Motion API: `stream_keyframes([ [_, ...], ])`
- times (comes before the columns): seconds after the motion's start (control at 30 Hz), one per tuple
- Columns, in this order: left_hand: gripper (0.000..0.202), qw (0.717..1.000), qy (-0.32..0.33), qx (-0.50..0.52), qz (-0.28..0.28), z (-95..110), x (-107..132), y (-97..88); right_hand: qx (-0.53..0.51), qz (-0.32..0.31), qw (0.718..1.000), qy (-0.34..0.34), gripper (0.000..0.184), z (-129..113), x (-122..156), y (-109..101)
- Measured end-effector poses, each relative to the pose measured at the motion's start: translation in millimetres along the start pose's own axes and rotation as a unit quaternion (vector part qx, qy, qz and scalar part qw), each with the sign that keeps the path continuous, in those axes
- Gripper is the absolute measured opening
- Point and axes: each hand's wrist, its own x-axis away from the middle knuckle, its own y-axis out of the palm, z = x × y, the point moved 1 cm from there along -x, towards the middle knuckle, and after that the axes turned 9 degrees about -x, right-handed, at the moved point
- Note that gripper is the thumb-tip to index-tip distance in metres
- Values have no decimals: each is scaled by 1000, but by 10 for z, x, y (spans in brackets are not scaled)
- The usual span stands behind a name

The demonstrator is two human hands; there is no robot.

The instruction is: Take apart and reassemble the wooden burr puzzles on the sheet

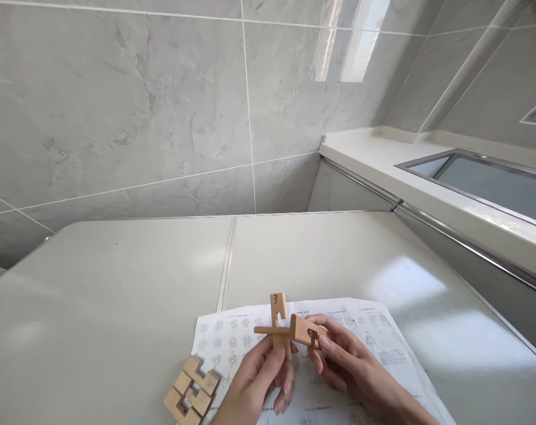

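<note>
My left hand (263, 375) pinches an upright notched wooden puzzle piece (277, 306) near its lower end; a dark mark is on its top. A thin wooden bar (268, 331) runs sideways across this piece. Between the fingers and thumb of my right hand (345, 354) is a flat wooden puzzle piece (304, 330) with a cut-out slot. Its left end meets or overlaps the bar; whether they interlock I cannot tell. Both hands are above a printed paper sheet (369, 316). Left of my left hand lies a group of notched wooden pieces (192, 386), partly on the sheet's edge.
A pale table (130, 283) with a seam across it carries the sheet. Grey tiled wall (117, 106) stands behind it. On the right, a white counter (360, 147) with an inset sink (484, 174) rises above the table's level, its cabinet front along the table's right edge.
</note>
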Motion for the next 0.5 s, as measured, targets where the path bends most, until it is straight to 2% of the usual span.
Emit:
stream_keyframes([
  [0.17,40,1000,-3,-9,-9,15,2,6,13,18,1000,-11,30,13,8,-12],
  [0.33,41,1000,-3,-16,-3,-10,13,-9,11,24,1000,-3,34,2,12,7],
  [0.5,42,999,1,-28,-27,-13,6,-33,9,29,1000,7,35,-12,13,23],
])
